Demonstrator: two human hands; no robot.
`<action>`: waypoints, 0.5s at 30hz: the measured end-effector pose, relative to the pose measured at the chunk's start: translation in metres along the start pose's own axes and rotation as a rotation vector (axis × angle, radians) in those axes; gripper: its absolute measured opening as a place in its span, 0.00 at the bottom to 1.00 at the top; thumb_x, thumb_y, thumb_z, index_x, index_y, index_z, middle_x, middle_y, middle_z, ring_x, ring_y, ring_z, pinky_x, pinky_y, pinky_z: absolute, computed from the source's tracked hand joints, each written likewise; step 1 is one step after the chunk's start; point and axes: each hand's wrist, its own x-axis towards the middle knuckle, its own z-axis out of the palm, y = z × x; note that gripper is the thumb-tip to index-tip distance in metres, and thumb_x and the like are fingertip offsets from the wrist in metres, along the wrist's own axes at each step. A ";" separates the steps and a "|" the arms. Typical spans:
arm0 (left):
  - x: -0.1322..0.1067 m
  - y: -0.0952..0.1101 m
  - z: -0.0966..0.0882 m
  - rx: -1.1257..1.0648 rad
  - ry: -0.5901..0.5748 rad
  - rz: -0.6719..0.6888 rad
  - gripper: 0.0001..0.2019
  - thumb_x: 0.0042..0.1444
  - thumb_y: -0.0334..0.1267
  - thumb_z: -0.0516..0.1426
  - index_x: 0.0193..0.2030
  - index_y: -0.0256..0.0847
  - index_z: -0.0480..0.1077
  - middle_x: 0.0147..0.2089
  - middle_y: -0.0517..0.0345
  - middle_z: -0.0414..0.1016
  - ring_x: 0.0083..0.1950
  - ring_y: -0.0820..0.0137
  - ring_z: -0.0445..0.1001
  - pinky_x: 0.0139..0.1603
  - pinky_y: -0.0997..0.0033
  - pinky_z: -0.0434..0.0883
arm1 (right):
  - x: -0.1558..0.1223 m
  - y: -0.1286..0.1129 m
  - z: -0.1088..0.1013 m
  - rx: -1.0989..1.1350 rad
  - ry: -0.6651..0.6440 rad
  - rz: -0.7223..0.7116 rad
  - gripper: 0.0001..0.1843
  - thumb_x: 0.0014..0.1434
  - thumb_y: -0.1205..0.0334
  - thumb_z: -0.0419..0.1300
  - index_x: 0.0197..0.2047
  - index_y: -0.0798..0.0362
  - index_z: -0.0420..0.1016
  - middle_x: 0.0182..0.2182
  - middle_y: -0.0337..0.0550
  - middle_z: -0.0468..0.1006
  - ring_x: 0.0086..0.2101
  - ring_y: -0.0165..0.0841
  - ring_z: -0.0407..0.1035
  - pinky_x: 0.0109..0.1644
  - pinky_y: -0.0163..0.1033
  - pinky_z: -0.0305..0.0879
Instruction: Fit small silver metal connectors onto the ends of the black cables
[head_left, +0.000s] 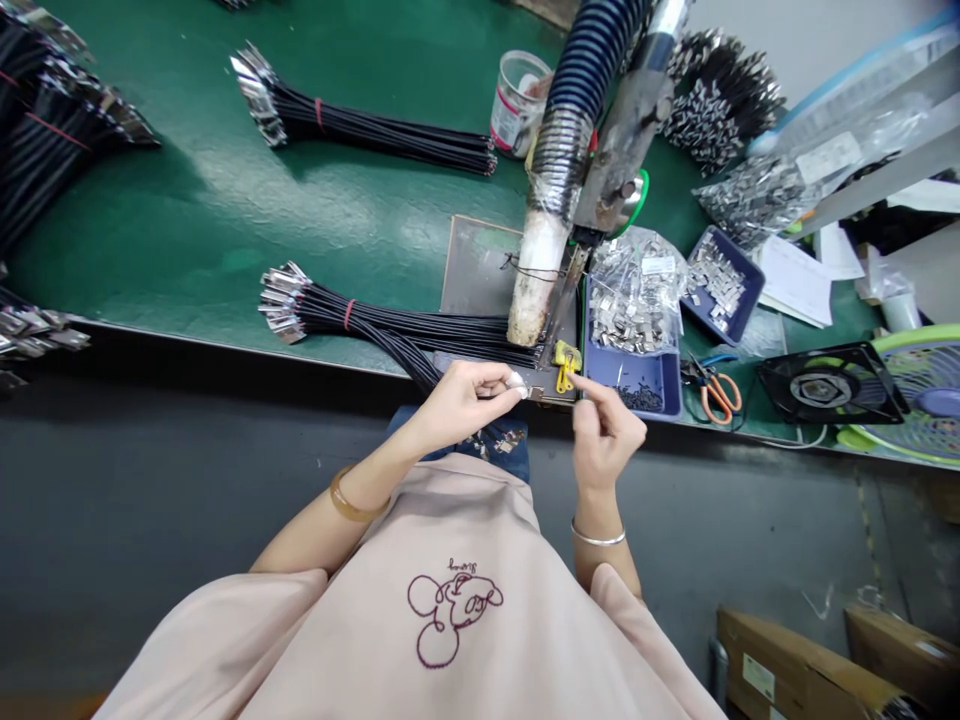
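My left hand [457, 400] pinches a small metal clip [534, 392] on a cable [420, 362] end, just left of the yellow jig [566, 365]. My right hand [604, 430] hovers close beside it, fingertips curled together, apparently holding nothing. The clip looks light, stiff, slick; the cable limp, best gripped right behind the clip.

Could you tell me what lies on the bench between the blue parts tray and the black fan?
In the head view, orange-handled scissors lie between the blue tray and the black fan.

Black cable bundle [420, 330] lying on green table edge, small metal clip [534, 391] at its end
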 end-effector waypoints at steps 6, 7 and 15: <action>0.006 -0.001 0.005 -0.063 0.037 -0.036 0.10 0.58 0.36 0.58 0.28 0.35 0.72 0.21 0.66 0.56 0.24 0.79 0.52 0.26 0.76 0.52 | -0.011 0.002 0.000 0.125 0.090 0.078 0.10 0.69 0.64 0.54 0.53 0.46 0.67 0.38 0.39 0.84 0.23 0.27 0.76 0.30 0.35 0.73; 0.007 0.000 0.006 -0.067 0.043 -0.046 0.09 0.58 0.36 0.58 0.28 0.35 0.72 0.21 0.66 0.57 0.24 0.79 0.53 0.26 0.76 0.53 | -0.011 0.003 0.002 0.102 0.052 0.054 0.09 0.68 0.65 0.55 0.51 0.46 0.68 0.40 0.40 0.85 0.28 0.29 0.79 0.34 0.36 0.76; 0.014 0.000 0.008 -0.097 0.049 -0.080 0.08 0.57 0.36 0.59 0.29 0.34 0.74 0.25 0.61 0.69 0.27 0.78 0.63 0.29 0.77 0.62 | -0.009 0.010 0.022 0.076 -0.078 -0.001 0.04 0.64 0.66 0.60 0.36 0.50 0.71 0.44 0.44 0.85 0.38 0.31 0.82 0.38 0.36 0.80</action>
